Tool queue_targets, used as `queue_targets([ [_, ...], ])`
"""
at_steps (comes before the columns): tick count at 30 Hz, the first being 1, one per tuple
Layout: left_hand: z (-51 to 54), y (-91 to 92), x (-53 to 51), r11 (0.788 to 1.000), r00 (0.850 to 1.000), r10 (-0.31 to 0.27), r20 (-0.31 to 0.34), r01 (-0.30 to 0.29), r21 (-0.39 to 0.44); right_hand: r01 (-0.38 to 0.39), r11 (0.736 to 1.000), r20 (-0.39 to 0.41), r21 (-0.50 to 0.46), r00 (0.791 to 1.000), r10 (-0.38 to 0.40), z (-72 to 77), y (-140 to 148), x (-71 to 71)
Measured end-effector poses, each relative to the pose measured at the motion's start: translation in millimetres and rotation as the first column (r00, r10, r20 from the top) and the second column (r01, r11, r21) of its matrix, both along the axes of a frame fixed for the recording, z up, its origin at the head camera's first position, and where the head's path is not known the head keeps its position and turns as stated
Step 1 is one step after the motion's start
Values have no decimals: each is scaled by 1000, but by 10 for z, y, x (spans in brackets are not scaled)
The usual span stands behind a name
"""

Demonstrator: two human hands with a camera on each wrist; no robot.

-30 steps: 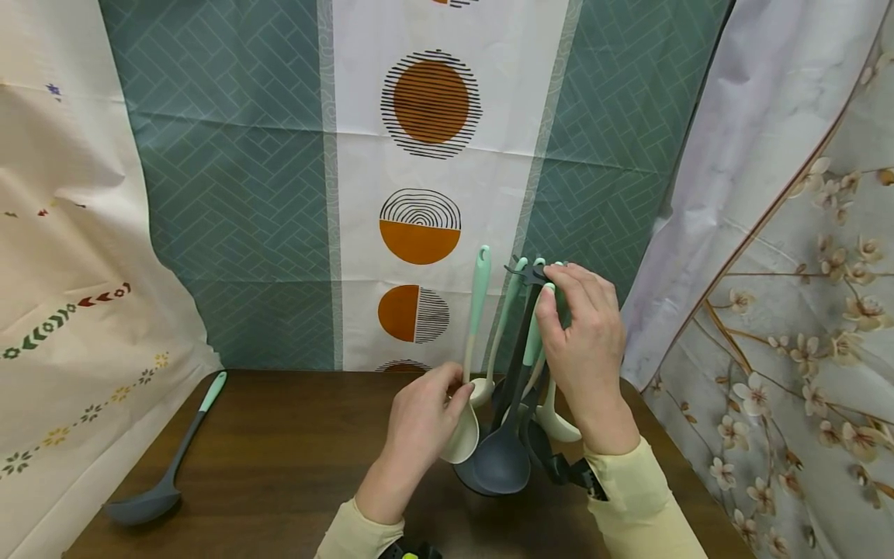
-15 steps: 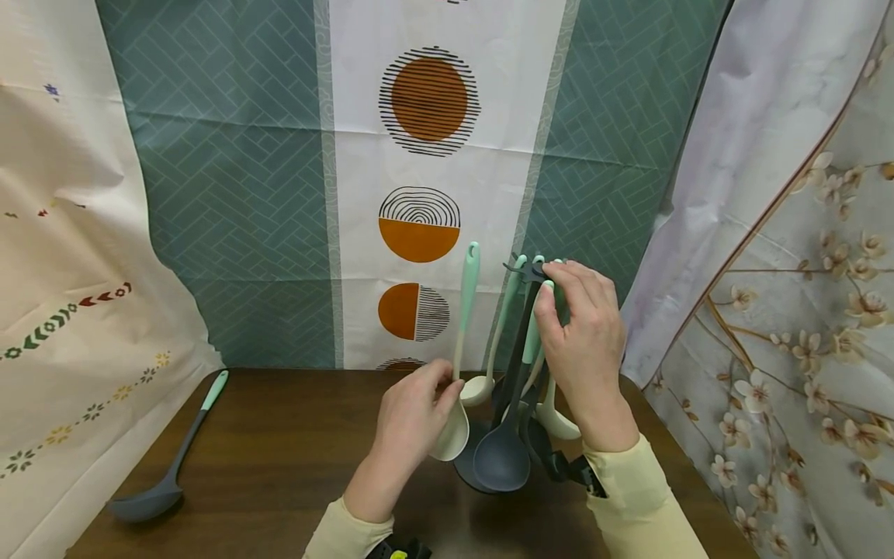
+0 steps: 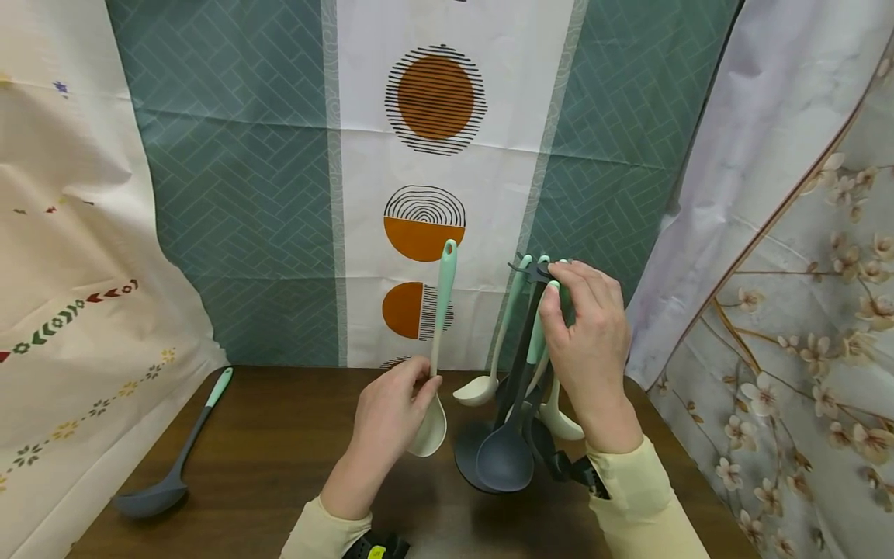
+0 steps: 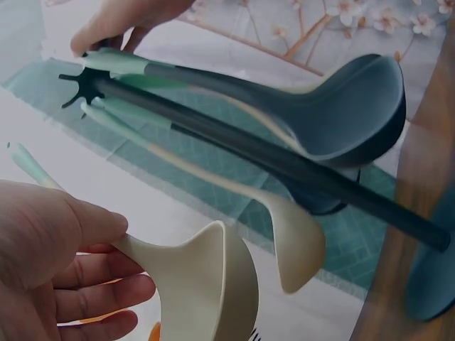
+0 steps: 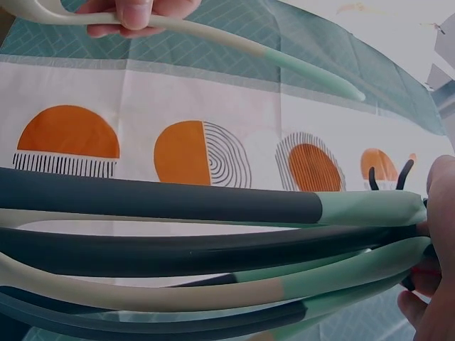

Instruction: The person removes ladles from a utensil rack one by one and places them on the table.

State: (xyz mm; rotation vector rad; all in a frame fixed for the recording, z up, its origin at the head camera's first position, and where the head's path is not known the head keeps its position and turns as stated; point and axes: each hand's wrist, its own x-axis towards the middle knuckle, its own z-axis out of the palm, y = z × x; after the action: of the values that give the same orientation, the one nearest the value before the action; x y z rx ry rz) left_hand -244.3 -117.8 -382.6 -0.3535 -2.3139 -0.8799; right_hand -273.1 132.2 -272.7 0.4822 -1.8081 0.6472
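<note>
My left hand (image 3: 391, 407) pinches a cream ladle (image 3: 445, 291) with a mint handle low on its stem, just above the bowl. The ladle stands almost upright, left of and apart from the dark utensil stand (image 3: 538, 272). At the top of that stand, my right hand (image 3: 590, 341) grips the hook ring beside the hanging handle ends. A dark grey ladle (image 3: 504, 462) hangs at the stand's front, and another cream ladle (image 4: 297, 241) hangs on its left side. More utensils hang behind, partly hidden by the right hand and each other.
A dark grey ladle (image 3: 157, 497) with a mint handle lies at the left of the brown table (image 3: 279, 466). The stand's round base (image 3: 466, 458) rests on the tabletop. Patterned cloths hang behind and at both sides.
The left hand has carried the cream ladle leftward, away from the stand. The right hand stays at the stand's top. The cream ladle hanging on the left side has swung slightly outward.
</note>
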Motion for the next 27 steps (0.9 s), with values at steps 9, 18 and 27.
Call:
queue_targets([
  [9, -30, -183, 6, 999, 999, 24, -23, -25, -30, -2, 1000, -5, 2, 1000, 2, -4, 10, -8],
  [18, -71, -408, -2, 996, 998, 61, -1, -61, -71, 4, 1000, 2, 5, 1000, -4, 11, -5, 5],
  [27, -92, -594, -16, 990, 996, 90, 27, -86, -112, -6, 1000, 0, -1, 1000, 6, 6, -1, 3],
])
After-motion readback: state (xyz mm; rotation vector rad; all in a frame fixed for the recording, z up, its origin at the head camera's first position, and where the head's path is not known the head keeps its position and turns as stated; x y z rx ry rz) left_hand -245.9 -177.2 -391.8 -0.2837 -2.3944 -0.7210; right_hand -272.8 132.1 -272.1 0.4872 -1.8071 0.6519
